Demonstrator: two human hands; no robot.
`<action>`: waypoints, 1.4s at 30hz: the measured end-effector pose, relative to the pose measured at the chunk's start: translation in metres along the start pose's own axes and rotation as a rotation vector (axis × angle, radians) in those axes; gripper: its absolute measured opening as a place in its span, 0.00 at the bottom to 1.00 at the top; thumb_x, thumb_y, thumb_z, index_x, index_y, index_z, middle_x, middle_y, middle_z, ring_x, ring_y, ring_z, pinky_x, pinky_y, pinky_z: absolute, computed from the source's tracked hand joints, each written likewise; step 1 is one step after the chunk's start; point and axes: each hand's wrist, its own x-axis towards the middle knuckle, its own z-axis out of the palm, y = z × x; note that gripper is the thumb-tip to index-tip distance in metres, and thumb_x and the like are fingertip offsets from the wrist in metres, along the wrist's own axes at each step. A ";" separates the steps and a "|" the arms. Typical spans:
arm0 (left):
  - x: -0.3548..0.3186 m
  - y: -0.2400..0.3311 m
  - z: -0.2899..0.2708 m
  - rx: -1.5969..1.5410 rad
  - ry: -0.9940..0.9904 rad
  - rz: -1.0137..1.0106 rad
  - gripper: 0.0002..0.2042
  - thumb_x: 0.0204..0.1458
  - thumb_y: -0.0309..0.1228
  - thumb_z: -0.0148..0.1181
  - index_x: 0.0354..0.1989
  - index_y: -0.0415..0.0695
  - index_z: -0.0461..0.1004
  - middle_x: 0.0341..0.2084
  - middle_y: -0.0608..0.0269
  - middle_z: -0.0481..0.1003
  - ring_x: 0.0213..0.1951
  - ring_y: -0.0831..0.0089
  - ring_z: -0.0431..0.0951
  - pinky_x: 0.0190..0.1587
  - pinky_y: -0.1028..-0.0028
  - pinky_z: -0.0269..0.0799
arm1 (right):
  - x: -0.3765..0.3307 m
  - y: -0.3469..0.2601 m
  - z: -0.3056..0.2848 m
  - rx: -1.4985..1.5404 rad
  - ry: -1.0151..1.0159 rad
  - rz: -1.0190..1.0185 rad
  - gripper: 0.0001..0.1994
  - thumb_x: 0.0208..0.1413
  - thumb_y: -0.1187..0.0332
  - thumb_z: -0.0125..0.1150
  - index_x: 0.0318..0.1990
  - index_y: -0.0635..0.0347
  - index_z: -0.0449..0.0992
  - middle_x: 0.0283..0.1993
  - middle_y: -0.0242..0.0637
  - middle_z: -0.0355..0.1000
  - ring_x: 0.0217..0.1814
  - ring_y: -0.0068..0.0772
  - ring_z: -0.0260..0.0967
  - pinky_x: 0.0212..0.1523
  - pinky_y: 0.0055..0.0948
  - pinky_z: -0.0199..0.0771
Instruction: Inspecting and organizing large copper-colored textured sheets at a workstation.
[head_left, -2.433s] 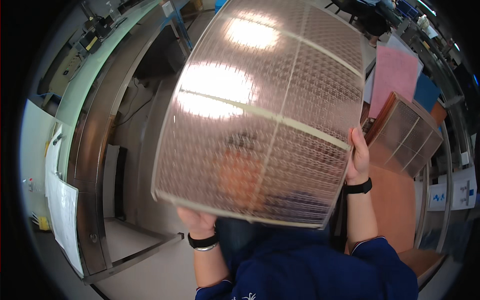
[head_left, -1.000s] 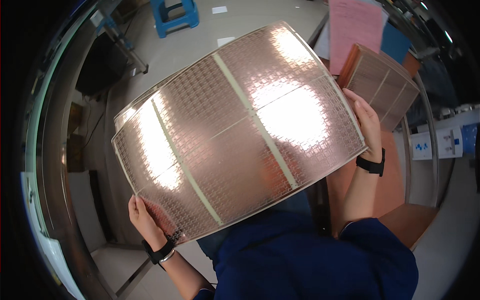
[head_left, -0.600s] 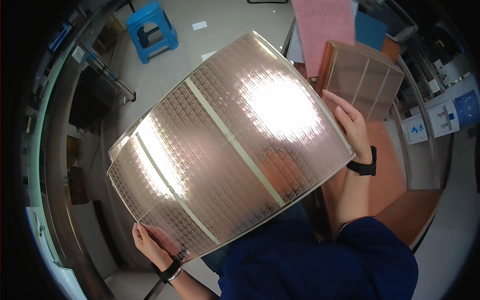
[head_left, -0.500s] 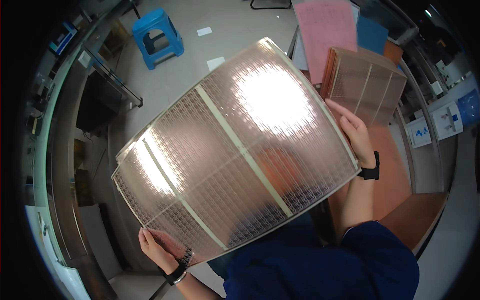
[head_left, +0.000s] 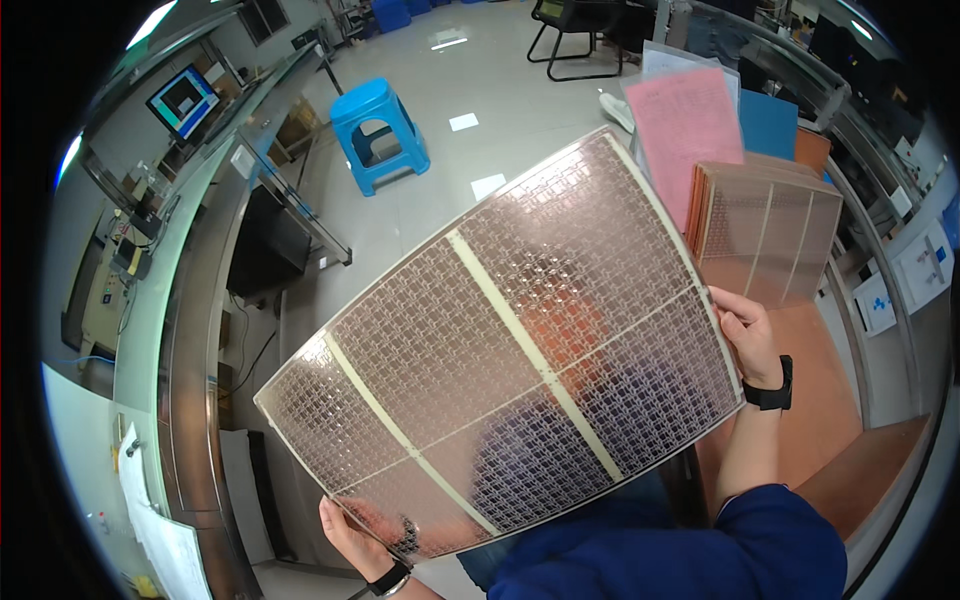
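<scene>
Head view. A large, thin, translucent sheet, patterned with a fine repeating grid and divided into panels by pale strips, is held up in the air in front of the person, tilted, its long axis running from lower left to upper right. The left hand supports the lower left corner from beneath; its fingers lie behind the sheet, so whether they are spread or pressed together cannot be told. The right hand grips the right edge, its fingers pinching the border of the sheet. A black band sits on each wrist.

Progress, as judged: the sheet is lifted clear of the stack and is under examination; it is not yet set down anywhere.

Surroundings: a stack of similar sheets rests on the orange counter to the right, just beyond the held sheet. A pink paper and a blue folder lie behind the stack. A blue stool stands on the grey floor, well apart. A long metal bench with a monitor runs along the left. Nothing touches the raised sheet; the stack is its nearest obstruction.
</scene>
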 end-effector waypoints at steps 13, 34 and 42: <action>0.038 0.054 0.024 -0.255 -0.016 0.150 0.16 0.56 0.43 0.48 0.45 0.45 0.65 0.44 0.60 0.69 0.48 0.68 0.69 0.54 0.65 0.64 | 0.071 0.048 -0.019 0.495 -0.356 -0.474 0.09 0.51 0.78 0.52 0.40 0.60 0.70 0.57 0.41 0.62 0.59 0.32 0.61 0.59 0.31 0.65; 0.002 0.008 0.073 -0.454 -0.180 -0.105 0.22 0.59 0.45 0.38 0.58 0.45 0.59 0.56 0.57 0.62 0.56 0.63 0.64 0.60 0.60 0.54 | 0.028 0.067 0.053 0.655 0.093 0.363 0.08 0.60 0.68 0.44 0.36 0.60 0.70 0.27 0.27 0.69 0.25 0.15 0.68 0.26 0.14 0.72; -0.037 0.006 0.133 -0.806 -0.427 -0.124 0.25 0.59 0.42 0.43 0.62 0.44 0.50 0.59 0.56 0.57 0.60 0.62 0.58 0.62 0.61 0.52 | 0.021 0.053 0.134 0.860 0.125 0.213 0.13 0.61 0.69 0.44 0.50 0.63 0.66 0.49 0.38 0.69 0.48 0.28 0.69 0.49 0.30 0.70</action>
